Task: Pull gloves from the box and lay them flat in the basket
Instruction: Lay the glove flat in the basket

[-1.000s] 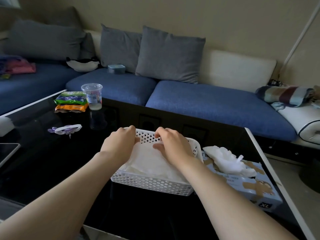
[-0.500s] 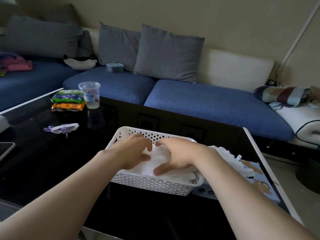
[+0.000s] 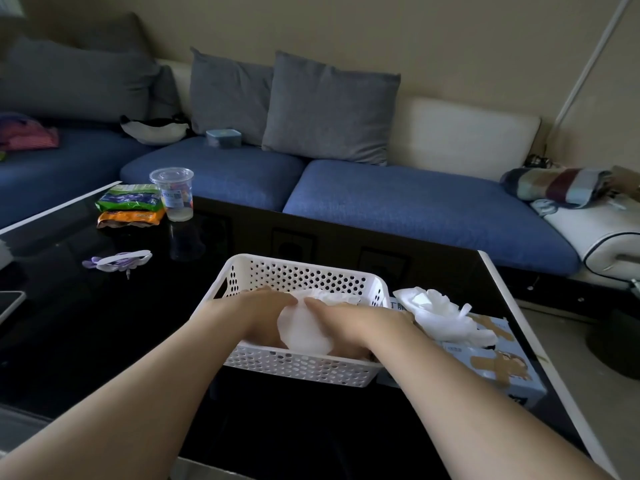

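A white perforated plastic basket [image 3: 301, 275] stands on a black glass coffee table [image 3: 86, 341], and both bare forearms reach into it from the near side. Inside the basket lies a pile of thin white disposable gloves [image 3: 304, 332], its top layer bulging up in a rounded fold in the middle of the basket. The left hand [image 3: 258, 313] lies palm-down in the left half of the basket, its fingers stretched out loosely towards the middle and resting on the gloves. The right hand [image 3: 349, 318] lies palm-down in the right half of the basket, its fingers likewise outstretched and pressing on the gloves; the fingertips of the two hands nearly meet over the fold. Both thumbs are hidden beneath the white material. Just to the right of the basket, touching its right wall, lies the light-blue glove box [image 3: 498, 362] printed with a brown cartoon figure, and a crumpled bunch of gloves [image 3: 440, 311] sticks up out of its top. Well to the left of the basket and farther away stand a clear plastic cup [image 3: 172, 194] and, beside it, a green snack packet [image 3: 130, 200] stacked on an orange snack packet [image 3: 130, 218]. Beyond the basket runs a blue sofa [image 3: 398, 202] with grey cushions [image 3: 329, 109]
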### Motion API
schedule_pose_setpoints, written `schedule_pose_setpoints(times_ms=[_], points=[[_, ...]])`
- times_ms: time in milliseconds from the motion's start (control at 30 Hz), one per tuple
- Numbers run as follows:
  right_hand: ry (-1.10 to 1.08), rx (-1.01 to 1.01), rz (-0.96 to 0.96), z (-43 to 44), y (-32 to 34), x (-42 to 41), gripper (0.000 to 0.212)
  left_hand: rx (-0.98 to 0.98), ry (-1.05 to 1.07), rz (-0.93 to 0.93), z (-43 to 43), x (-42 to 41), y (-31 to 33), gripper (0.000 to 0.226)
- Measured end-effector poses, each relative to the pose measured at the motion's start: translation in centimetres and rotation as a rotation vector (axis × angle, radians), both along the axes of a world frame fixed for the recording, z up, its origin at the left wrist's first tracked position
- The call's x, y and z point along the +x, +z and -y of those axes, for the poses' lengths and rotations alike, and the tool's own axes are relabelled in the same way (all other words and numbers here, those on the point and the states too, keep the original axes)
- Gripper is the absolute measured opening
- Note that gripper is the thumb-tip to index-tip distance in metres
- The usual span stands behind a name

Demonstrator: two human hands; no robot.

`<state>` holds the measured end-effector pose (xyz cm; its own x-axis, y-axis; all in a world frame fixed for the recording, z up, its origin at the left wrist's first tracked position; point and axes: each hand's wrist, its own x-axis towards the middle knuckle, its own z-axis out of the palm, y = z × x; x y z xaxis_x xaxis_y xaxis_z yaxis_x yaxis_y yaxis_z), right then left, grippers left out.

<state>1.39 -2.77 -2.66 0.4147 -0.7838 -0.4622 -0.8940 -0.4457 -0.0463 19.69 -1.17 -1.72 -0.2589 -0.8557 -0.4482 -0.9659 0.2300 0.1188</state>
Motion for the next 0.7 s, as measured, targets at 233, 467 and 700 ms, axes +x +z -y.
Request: schedule_pose_setpoints(times_ms=[233,467,700], points=[[-0.042,0.019,0.157,-1.7,3.1,-1.6,0.098,-0.036,0.113,-0.025,-0.5,-1.2,1.2,0.062],[-0.174,-0.288,0.473,-3.3,6.3,-4.7,0.03,-0.422,0.097,-0.13,-0.6,-3.0,2.4,0.021],[-0.412,-0.399,0.333,-3.8,6.6,-11.0,0.039,-0.444,-0.13,-0.519,-1.9,-7.8,2.7,0.01]])
